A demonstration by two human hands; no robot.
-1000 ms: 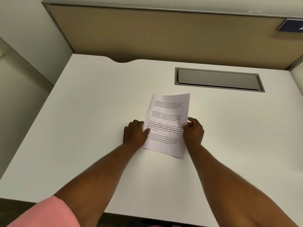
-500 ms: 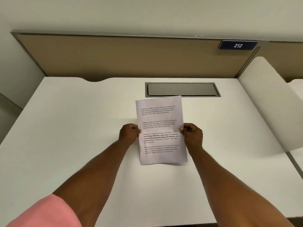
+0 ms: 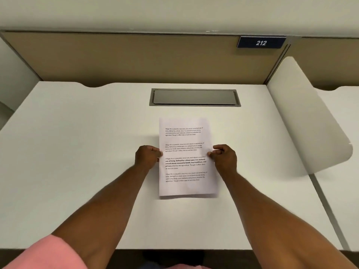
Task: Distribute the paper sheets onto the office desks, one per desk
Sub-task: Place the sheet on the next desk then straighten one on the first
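Note:
A white paper sheet [image 3: 186, 152] with several printed paragraphs sits squarely over the middle of the white office desk [image 3: 77, 152]. My left hand [image 3: 147, 156] pinches its left edge at mid-height. My right hand [image 3: 223, 157] pinches its right edge at the same height. A thin shadow shows under the sheet's near edge, so whether it lies flat or hovers just above the desk I cannot tell.
A grey cable hatch [image 3: 194, 97] is set into the desk behind the sheet. A tan partition [image 3: 136, 59] closes the back, with a blue "212" sign [image 3: 261, 42]. A white rounded divider [image 3: 303, 121] separates a neighbouring desk [image 3: 342, 171] on the right.
The sheet has turned from a slanted position to square with the desk. Both hands moved from resting on it to pinching its side edges. My view shifted right, showing the divider.

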